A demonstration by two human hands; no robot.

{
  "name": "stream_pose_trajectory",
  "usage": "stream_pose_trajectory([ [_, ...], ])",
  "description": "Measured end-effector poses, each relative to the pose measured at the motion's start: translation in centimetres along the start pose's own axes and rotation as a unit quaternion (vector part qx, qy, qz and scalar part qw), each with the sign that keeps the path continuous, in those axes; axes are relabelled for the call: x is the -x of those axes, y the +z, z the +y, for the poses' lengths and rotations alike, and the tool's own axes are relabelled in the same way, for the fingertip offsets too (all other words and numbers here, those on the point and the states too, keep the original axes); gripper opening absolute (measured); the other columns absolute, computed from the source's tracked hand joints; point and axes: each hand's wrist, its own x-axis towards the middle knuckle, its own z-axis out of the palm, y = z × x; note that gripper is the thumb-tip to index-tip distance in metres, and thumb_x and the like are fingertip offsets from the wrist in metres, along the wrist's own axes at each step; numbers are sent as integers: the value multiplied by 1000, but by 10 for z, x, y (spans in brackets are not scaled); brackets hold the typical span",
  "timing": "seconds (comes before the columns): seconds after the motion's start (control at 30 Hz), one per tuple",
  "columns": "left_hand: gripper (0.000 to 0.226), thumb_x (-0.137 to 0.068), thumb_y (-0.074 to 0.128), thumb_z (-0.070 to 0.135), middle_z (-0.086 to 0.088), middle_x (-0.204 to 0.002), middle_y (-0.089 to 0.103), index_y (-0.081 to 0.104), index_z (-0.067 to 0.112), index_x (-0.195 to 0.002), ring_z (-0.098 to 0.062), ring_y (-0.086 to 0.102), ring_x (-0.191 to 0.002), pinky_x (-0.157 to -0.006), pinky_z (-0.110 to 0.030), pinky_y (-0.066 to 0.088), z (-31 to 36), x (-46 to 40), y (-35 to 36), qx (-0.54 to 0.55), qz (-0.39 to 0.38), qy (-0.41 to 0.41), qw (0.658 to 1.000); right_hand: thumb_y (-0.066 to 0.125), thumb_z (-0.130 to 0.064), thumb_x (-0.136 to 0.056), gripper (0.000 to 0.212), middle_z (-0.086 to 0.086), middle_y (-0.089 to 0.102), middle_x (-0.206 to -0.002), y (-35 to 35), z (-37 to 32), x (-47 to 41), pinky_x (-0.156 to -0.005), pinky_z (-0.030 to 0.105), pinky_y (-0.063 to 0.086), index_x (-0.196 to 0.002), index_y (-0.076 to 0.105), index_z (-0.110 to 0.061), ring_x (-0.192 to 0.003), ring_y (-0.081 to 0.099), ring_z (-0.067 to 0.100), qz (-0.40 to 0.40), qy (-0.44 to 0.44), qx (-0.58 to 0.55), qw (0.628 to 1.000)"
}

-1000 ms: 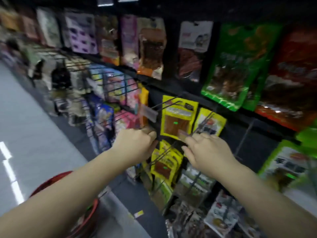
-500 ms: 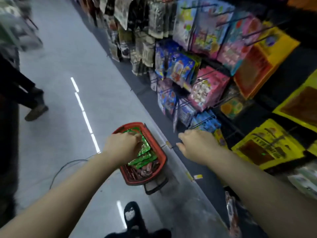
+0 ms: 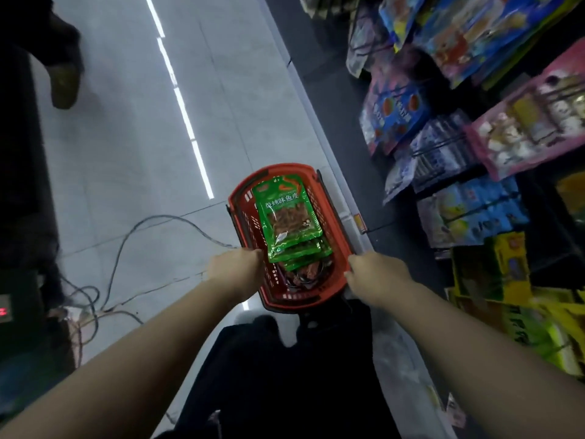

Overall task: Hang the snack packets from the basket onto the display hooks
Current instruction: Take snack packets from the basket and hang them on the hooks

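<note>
Two hands of ours reach down over a red basket on the floor.

Our left hand [image 3: 235, 270] sits at the basket's [image 3: 336, 282] left rim, our right hand [image 3: 376, 275] at its right rim; whether either is gripping, we cannot tell. Between them, green snack packets [image 3: 286, 217] lie stacked inside. Farther right, the display rack [image 3: 474, 147] holds colourful bags.

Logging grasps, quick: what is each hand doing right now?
Left hand: over the red basket beside the green packets; grip cannot be told.
Right hand: at the basket's right rim; grip cannot be told.
</note>
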Motion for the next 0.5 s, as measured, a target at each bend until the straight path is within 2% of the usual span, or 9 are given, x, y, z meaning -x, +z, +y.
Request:
stream_pose_trajectory([
  [0.13,29,-98,34,33,-4,-102,67,59,21,-104,-30,66,-89,-68,-32,48,-10,-66,40,32,-34,-68,997,37,-27,-100,24,9,60,-111,15,6,-96,-67,35,43,-107,56,-13,-97,60,32,-40,-13,10,999],
  [0.2,24,-98,36,30,-4,-101,67,58,21,-103,-31,66,-89,-69,-34,52,-15,-103,66,37,-49,-69,996,37,-25,-100,22,10,60,-113,33,11,-145,-68,35,43,-106,55,-13,-99,60,31,-66,-10,12,998],
  [0.27,19,-97,38,27,-2,-98,64,56,21,-101,-31,65,-91,-69,-34,49,-24,-146,90,25,-53,-66,996,40,-23,-98,20,11,60,-112,52,12,-195,-68,36,44,-105,56,-12,-97,60,32,-77,-8,11,997],
  [0.37,19,-96,39,23,-3,-95,60,57,19,-103,-31,64,-92,-68,-34,44,-35,-212,128,6,-68,-77,995,43,-17,-95,20,11,60,-110,77,8,-268,-69,35,44,-106,58,-10,-94,61,33,-69,5,6,998],
  [0.43,21,-96,39,23,-4,-96,60,58,17,-103,-30,64,-88,-68,-34,47,-40,-246,160,20,-74,-77,994,45,-16,-94,20,11,59,-109,94,3,-311,-69,34,45,-107,59,-10,-93,60,33,-59,-1,-3,998],
  [0.5,23,-97,39,26,-6,-103,61,58,16,-106,-30,63,-89,-75,-37,53,-47,-280,194,54,-90,-72,992,47,-16,-94,20,11,58,-111,110,1,-352,-69,35,44,-109,59,-9,-96,60,33,-40,-8,-10,999],
])
